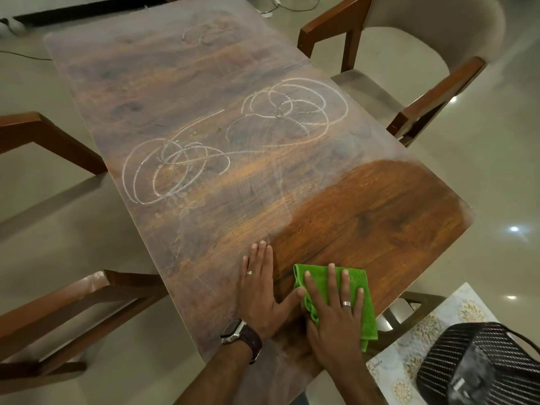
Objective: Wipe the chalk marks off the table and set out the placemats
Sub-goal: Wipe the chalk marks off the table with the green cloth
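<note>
A long wooden table (204, 223) carries white chalk scribbles: one cluster (175, 171) at the middle left, another (292, 109) at the middle right, a faint one (204, 33) at the far end. The near right part of the top (380, 217) is wiped to a clean dark shine; the rest looks hazy with chalk dust. My right hand (336, 311) presses flat on a folded green cloth (359, 293) near the table's near edge. My left hand (263, 287) lies flat on the wood beside it, fingers spread, thumb touching the cloth. A pale patterned placemat (409, 346) lies at the lower right.
Wooden chairs with pale cushions stand around the table: one at the far right (423, 92), two on the left (43, 135) (73, 311). A black woven bag (482, 366) rests on the placemat at the lower right. Cables (277, 7) lie on the glossy floor beyond the table.
</note>
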